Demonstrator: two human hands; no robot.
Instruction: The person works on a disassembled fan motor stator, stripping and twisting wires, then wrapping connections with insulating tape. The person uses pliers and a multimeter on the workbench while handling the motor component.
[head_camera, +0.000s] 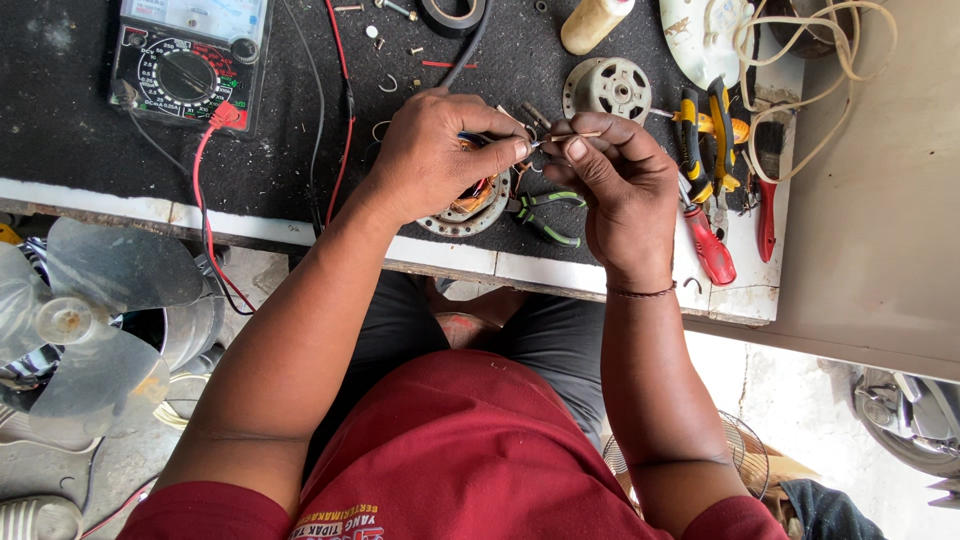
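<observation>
We see a round motor stator (470, 205) with copper-coloured windings lying flat on the bench, mostly hidden beneath our left hand (435, 155). A thin wire lead (548, 140) runs level between the fingertips of both hands, pinched at either end, just above the stator and touching our right hand (615, 185) at its thumb.

Two hands are at work at the bench: one left hand (430, 160) and one right hand (620, 190). On the bench lie one multimeter (190, 60) at the far left, one motor housing (607, 88) and one red-handled screwdriver (708, 245) at the right. One fan blade (90, 320) sits near left.
</observation>
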